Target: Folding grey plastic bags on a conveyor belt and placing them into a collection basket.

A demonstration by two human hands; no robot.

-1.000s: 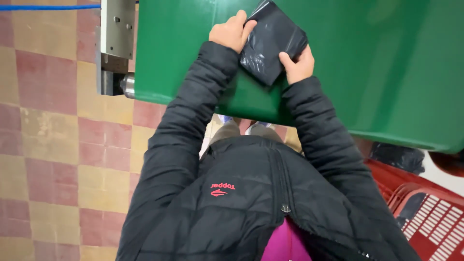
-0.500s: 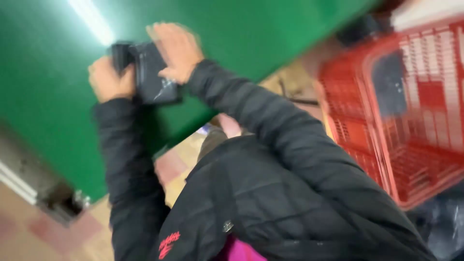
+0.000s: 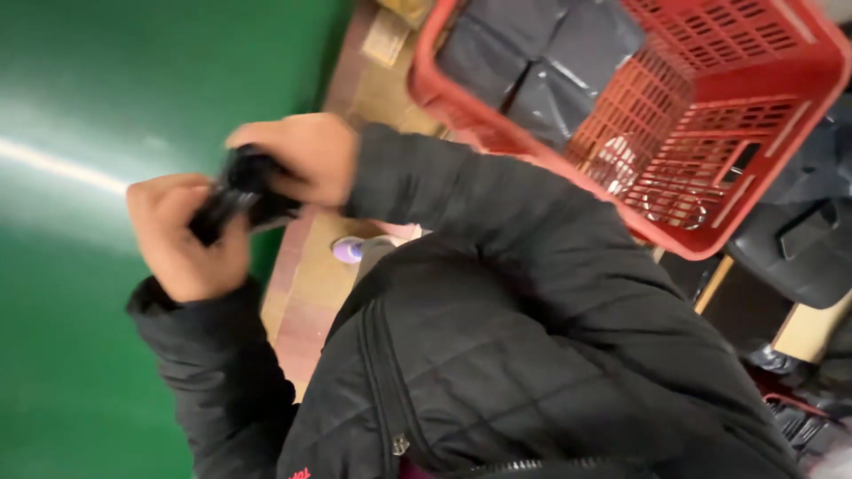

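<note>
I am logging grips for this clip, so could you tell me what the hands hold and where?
Both hands grip one small black packet: the left hand at its lower left end, the right hand over its upper right end.

Packing workshop, green worktable, red crate

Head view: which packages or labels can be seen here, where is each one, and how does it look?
Black package: held between left hand and right hand, in front of the green surface; glossy, blurred.
Black packages: inside the red basket, upper right; flat, shiny, several side by side.
Labels, signs, screens: none clearly visible.
</note>
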